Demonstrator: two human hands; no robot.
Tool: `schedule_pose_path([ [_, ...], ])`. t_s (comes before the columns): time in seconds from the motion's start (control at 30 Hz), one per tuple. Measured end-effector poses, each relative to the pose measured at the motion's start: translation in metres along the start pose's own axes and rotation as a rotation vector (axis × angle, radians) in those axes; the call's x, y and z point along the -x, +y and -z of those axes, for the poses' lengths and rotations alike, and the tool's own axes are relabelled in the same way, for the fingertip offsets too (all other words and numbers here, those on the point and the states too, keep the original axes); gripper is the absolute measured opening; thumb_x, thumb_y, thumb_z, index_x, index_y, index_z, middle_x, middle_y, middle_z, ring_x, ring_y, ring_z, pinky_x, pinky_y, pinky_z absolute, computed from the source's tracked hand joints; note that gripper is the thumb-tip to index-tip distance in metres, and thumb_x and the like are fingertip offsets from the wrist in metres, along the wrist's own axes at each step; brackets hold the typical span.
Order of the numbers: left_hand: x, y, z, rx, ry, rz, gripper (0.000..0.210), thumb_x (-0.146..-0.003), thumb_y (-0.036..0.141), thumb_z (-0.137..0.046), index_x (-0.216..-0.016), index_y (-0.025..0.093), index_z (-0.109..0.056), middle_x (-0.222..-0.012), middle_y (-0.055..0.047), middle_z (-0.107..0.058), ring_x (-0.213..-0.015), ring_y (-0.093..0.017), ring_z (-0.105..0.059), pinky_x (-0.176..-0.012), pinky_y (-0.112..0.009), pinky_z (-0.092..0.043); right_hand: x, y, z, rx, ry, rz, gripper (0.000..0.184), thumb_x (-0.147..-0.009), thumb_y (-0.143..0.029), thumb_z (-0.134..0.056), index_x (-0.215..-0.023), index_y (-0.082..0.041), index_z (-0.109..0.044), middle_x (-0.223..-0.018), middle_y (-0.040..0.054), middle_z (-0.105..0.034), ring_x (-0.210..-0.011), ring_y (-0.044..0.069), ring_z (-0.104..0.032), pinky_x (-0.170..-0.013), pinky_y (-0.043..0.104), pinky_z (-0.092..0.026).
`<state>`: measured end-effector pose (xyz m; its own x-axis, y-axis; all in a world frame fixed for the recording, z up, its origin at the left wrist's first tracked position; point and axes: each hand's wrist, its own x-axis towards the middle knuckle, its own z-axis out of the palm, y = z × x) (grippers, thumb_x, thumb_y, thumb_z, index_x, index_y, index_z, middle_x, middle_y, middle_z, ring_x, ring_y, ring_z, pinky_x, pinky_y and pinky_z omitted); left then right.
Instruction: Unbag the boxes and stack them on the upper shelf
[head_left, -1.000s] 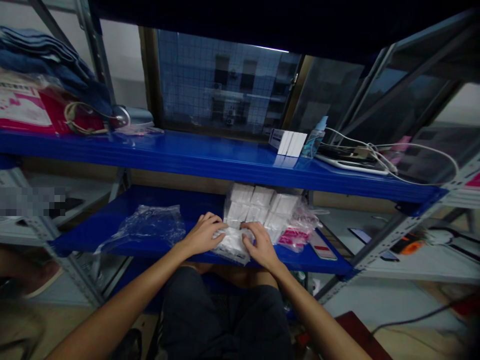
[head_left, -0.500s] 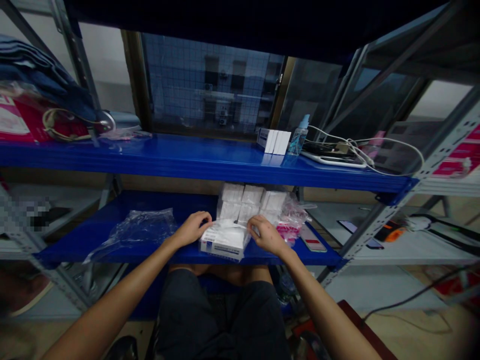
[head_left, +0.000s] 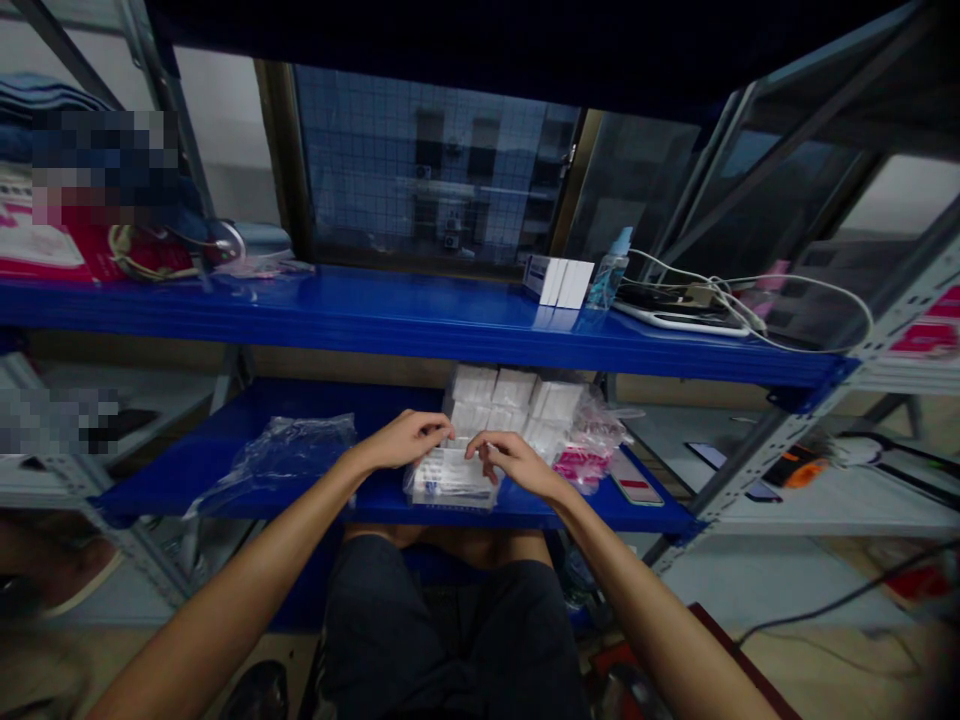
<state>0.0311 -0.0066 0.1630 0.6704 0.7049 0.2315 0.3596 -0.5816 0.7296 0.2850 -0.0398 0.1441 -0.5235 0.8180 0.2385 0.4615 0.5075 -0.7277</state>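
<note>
A small white box with printed text lies near the front edge of the blue lower shelf, in a clear plastic bag. At the box's upper left corner, my left hand has its fingers pinched together on the plastic. My right hand hovers over the box's upper right part, its fingers bent but apart. Whether those fingertips touch the plastic is hard to make out. Right behind the hands stand several stacked white boxes in clear wrapping.
A crumpled clear bag lies to the left on the lower shelf. On the right are a pink package and a phone. The upper shelf holds white boxes, a spray bottle and cables.
Both hands have come closer together over the box. The box now faces up with its printed side showing, and the loose plastic over it lies flatter. My right fingers have spread from a pinch.
</note>
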Motion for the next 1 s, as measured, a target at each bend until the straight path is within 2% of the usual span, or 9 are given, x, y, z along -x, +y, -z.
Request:
schedule_pose_path([
  [0.2, 0.002, 0.011, -0.009, -0.645, -0.061, -0.015, 0.035, -0.076, 0.024, -0.076, -0.111, 0.027, -0.077, -0.095, -0.008, -0.076, -0.091, -0.03, -0.071, -0.083, -0.036, -0.051, -0.009, -0.018, 0.012, 0.271, 0.027, 0.172, 0.032, -0.088, -0.01, -0.045, -0.095, -0.018, -0.075, -0.096, 0.005, -0.074, -0.092, 0.02, -0.066, -0.09, 0.032, -0.048],
  [0.27, 0.002, 0.014, -0.014, -0.673, -0.025, 0.0, 0.021, -0.076, 0.02, -0.073, -0.097, 0.024, -0.079, -0.092, -0.01, -0.075, -0.095, -0.032, -0.07, -0.089, -0.04, -0.051, -0.01, -0.026, 0.016, 0.338, 0.052, 0.189, 0.034, -0.088, -0.01, -0.045, -0.098, -0.019, -0.076, -0.095, 0.005, -0.074, -0.089, 0.019, -0.067, -0.089, 0.032, -0.049],
  [0.4, 0.004, 0.022, -0.013, -0.483, -0.107, -0.253, 0.012, -0.082, 0.019, -0.065, -0.077, 0.022, -0.075, -0.099, -0.009, -0.075, -0.106, -0.029, -0.067, -0.101, -0.038, -0.047, -0.008, -0.035, 0.021, 0.537, -0.026, 0.194, 0.032, -0.08, -0.013, -0.059, -0.105, -0.019, -0.077, -0.103, 0.0073, -0.076, -0.092, 0.022, -0.069, -0.09, 0.032, -0.05],
  [0.47, 0.005, 0.024, -0.011, -0.341, -0.217, -0.271, 0.018, -0.087, 0.021, -0.06, -0.078, 0.021, -0.075, -0.094, -0.006, -0.076, -0.093, -0.023, -0.07, -0.092, -0.032, -0.051, -0.006, -0.035, 0.019, 0.578, -0.133, 0.154, 0.031, -0.079, -0.013, -0.061, -0.102, -0.022, -0.079, -0.1, 0.006, -0.078, -0.091, 0.023, -0.071, -0.088, 0.032, -0.05],
  [0.6, 0.005, 0.012, -0.013, -0.427, -0.242, 0.049, 0.034, -0.095, 0.034, -0.056, -0.069, 0.019, -0.074, -0.061, -0.005, -0.068, -0.063, -0.022, -0.068, -0.07, -0.031, -0.052, -0.005, -0.028, 0.006, 0.684, -0.203, -0.022, 0.022, -0.08, -0.015, -0.065, -0.094, -0.021, -0.081, -0.089, 0.0092, -0.079, -0.087, 0.027, -0.074, -0.082, 0.034, -0.053],
  [0.67, 0.005, 0.001, -0.017, -0.618, -0.059, 0.169, 0.022, -0.082, 0.037, -0.075, -0.07, 0.019, -0.073, -0.067, -0.009, -0.07, -0.071, -0.027, -0.072, -0.072, -0.035, -0.053, -0.006, -0.022, -0.002, 0.796, -0.133, -0.166, 0.024, -0.075, -0.023, -0.078, -0.098, -0.017, -0.079, -0.1, 0.0172, -0.078, -0.093, 0.033, -0.074, -0.082, 0.039, -0.056],
  [0.73, 0.006, -0.009, -0.018, -0.717, 0.085, 0.218, 0.029, -0.062, 0.037, -0.09, -0.079, 0.019, -0.075, -0.083, -0.014, -0.074, -0.083, -0.034, -0.074, -0.077, -0.039, -0.055, -0.007, -0.016, -0.008, 0.882, -0.081, -0.318, 0.049, -0.061, -0.026, -0.091, -0.106, -0.014, -0.077, -0.108, 0.022, -0.076, -0.098, 0.038, -0.074, -0.082, 0.041, -0.057],
  [0.83, 0.01, -0.021, -0.016, -0.699, 0.048, 0.208, 0.058, -0.049, 0.043, -0.096, -0.099, 0.02, -0.076, -0.099, -0.017, -0.075, -0.091, -0.039, -0.073, -0.082, -0.043, -0.056, -0.006, -0.003, -0.01, 0.886, -0.127, -0.457, 0.071, -0.05, -0.029, -0.098, -0.115, -0.013, -0.073, -0.112, 0.0227, -0.075, -0.101, 0.039, -0.073, -0.083, 0.042, -0.058],
  [1.0, 0.021, -0.048, -0.016, -0.515, -0.016, 0.153, 0.077, -0.049, 0.047, -0.095, -0.118, 0.024, -0.071, -0.11, -0.012, -0.074, -0.102, -0.036, -0.071, -0.086, -0.038, -0.054, 0.0, 0.03, -0.004, 0.672, -0.123, -0.42, 0.081, -0.056, -0.038, -0.095, -0.127, -0.013, -0.065, -0.115, 0.0204, -0.074, -0.106, 0.036, -0.071, -0.086, 0.04, -0.056],
])
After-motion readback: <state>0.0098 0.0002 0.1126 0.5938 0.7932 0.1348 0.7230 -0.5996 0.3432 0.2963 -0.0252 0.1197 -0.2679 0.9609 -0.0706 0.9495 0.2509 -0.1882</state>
